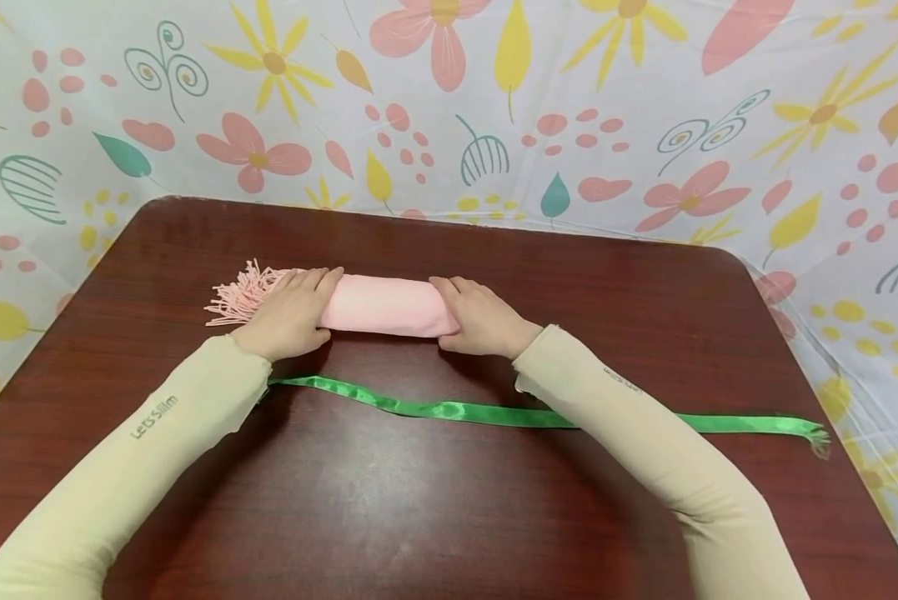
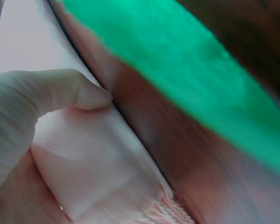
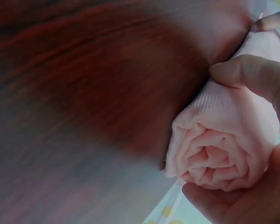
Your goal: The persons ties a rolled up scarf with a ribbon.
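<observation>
A pink scarf (image 1: 388, 307), rolled into a thick cylinder, lies crosswise on the dark table, its tasselled fringe (image 1: 242, 298) fanning out at the left end. My left hand (image 1: 287, 315) grips the roll beside the fringe, fingers over the top and thumb (image 2: 91, 95) along the near side. Round the right end curls my right hand (image 1: 486, 318). In the right wrist view, the spiral layers of the roll's end (image 3: 212, 158) show between thumb and fingers. Nearer to me, a green satin ribbon (image 1: 449, 410) stretches across the table, passing under the right forearm.
The reddish-brown table (image 1: 388, 508) has rounded far corners. Behind it and along the right side hangs a white cloth (image 1: 433, 125) printed with flowers and leaves. The ribbon's right end (image 1: 820, 440) is frayed and lies near the table's right edge.
</observation>
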The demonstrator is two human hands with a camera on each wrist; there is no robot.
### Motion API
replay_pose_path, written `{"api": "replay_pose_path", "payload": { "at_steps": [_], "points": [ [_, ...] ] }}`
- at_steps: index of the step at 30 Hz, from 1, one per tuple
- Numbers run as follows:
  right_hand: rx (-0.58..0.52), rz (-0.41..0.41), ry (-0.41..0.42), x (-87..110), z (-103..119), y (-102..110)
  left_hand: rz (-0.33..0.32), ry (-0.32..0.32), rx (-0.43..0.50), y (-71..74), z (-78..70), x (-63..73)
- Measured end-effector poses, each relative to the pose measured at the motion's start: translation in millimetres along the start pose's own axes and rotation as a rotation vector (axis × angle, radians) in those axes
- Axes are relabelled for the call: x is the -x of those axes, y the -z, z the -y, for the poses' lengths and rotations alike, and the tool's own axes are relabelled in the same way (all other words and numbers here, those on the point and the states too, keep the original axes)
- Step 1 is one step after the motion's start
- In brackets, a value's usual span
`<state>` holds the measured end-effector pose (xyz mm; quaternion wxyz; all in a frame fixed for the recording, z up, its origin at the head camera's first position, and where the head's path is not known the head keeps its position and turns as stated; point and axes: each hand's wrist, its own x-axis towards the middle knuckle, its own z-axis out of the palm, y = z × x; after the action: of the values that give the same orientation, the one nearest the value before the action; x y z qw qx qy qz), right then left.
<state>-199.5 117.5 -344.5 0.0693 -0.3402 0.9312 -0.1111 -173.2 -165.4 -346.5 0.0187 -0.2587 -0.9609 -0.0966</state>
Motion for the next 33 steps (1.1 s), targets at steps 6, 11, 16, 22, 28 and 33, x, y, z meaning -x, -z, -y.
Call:
{"api": "replay_pose_path", "payload": {
  "at_steps": [6, 11, 16, 22, 28, 33],
  "points": [
    [-0.057, 0.049, -0.045, -6.5, -2.9, -1.3, 0.005, -0.012, 0.024, 0.0, 2.5, -4.3],
    [-0.071, 0.065, -0.046, -9.4, -3.2, -1.0, 0.025, -0.010, 0.032, -1.1, 5.5, -7.0],
    [-0.058, 0.059, -0.040, -12.1, -3.6, -0.6, 0.024, -0.012, 0.052, -2.7, 10.6, -9.6],
    [-0.040, 0.042, -0.047, -14.8, -4.5, -2.4, 0.028, 0.001, 0.088, -1.7, 17.6, -11.6],
    [-0.059, 0.012, -0.029, -15.3, -5.0, -3.4, 0.063, 0.007, 0.133, -0.9, 23.6, -12.0],
    [-0.057, -0.001, -0.032, -17.3, -5.9, -3.7, 0.047, -0.011, 0.168, -0.9, 27.8, -10.3]
  ]
}}
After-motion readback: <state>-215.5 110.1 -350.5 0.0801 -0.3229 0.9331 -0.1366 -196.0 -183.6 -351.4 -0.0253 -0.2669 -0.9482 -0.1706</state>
